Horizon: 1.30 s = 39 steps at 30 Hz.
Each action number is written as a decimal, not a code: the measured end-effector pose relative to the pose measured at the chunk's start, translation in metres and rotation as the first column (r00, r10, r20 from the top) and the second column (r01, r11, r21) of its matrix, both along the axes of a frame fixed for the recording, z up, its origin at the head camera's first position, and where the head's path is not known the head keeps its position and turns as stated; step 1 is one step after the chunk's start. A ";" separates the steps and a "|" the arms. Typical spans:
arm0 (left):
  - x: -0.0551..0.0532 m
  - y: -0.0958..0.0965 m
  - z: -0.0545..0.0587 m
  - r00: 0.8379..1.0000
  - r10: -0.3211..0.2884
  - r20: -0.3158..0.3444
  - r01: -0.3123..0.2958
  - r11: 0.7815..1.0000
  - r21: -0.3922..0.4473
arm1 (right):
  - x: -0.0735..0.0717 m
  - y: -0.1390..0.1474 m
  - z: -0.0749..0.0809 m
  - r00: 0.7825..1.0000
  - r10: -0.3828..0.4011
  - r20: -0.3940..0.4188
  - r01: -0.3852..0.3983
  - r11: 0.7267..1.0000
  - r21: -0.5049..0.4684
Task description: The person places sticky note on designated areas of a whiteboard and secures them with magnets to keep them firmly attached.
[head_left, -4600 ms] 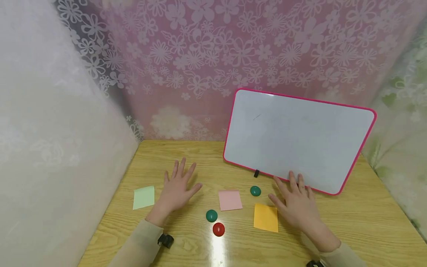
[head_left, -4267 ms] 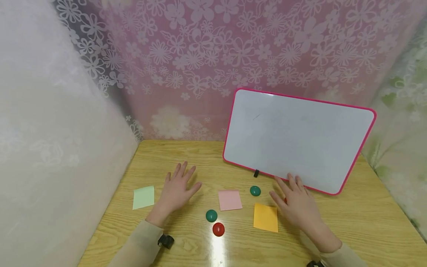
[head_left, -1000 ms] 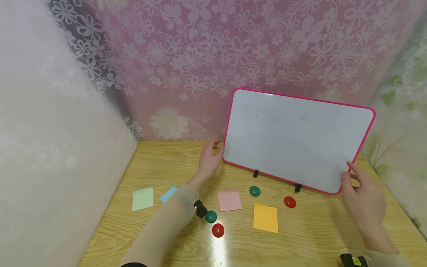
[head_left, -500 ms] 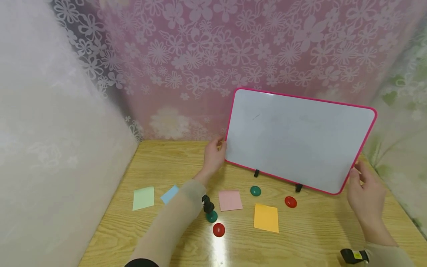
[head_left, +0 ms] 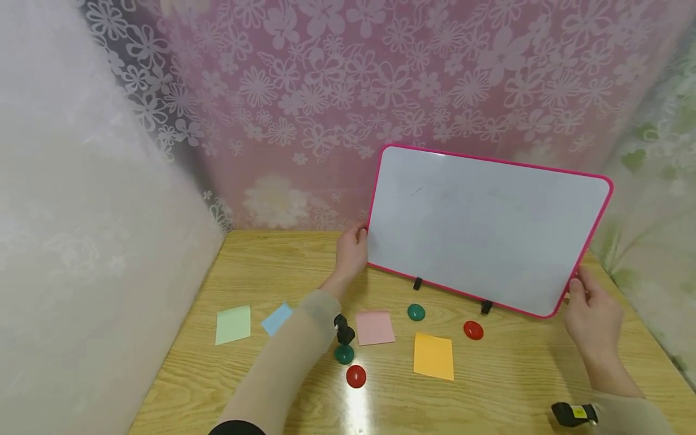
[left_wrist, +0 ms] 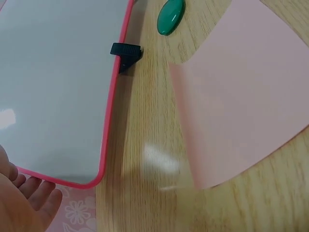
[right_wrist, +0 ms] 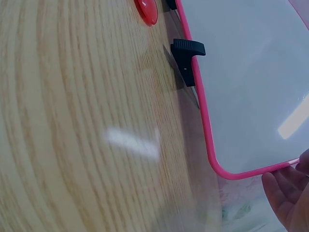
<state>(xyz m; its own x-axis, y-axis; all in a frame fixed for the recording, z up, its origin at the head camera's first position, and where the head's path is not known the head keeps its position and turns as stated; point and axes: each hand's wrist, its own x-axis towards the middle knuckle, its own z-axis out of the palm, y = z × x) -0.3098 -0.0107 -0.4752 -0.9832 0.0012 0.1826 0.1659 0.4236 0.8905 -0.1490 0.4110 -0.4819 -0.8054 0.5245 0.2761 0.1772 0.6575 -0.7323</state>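
Note:
A whiteboard (head_left: 484,223) with a pink frame leans back, its lower edge in black clips (head_left: 486,307). My left hand (head_left: 351,251) grips its left edge low down; in the left wrist view, that hand's fingers (left_wrist: 41,193) reach behind the frame. On the opposite side, my right hand (head_left: 595,314) holds the right edge near the lower corner. The right wrist view has its fingers (right_wrist: 280,191) under the frame and the thumb at the front, partly cut off.
Before the board lie a green magnet (head_left: 415,312) and a red magnet (head_left: 473,330). Nearer are another green magnet (head_left: 344,354) and red magnet (head_left: 356,376). Sticky notes are pink (head_left: 375,328), orange (head_left: 433,356), pale green (head_left: 233,325) and blue (head_left: 277,318), the last partly behind my left sleeve.
Both hands, earlier spread over the table, have moved to the board's side edges and taken hold. The blue note and the right red magnet have come into view. The board looks barely shifted.

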 end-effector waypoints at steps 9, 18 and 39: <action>-0.004 0.003 -0.001 1.000 0.006 0.023 -0.006 1.000 0.006 | -0.003 0.002 -0.004 1.000 -0.010 -0.009 0.010 1.000 0.004; -0.008 0.007 0.000 0.999 0.021 0.046 -0.021 1.000 -0.007 | -0.002 0.002 -0.007 1.000 0.002 -0.027 -0.003 0.999 -0.047; -0.011 0.004 -0.004 0.998 0.034 0.049 -0.034 0.999 0.004 | -0.006 0.010 -0.010 1.000 0.014 -0.022 -0.016 0.994 -0.106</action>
<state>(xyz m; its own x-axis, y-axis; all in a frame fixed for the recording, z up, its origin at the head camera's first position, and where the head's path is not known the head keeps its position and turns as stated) -0.3208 -0.0072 -0.4794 -0.9904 -0.0335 0.1338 0.1072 0.4236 0.8995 -0.1551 0.4205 -0.4923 -0.8078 0.5399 0.2367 0.1517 0.5783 -0.8016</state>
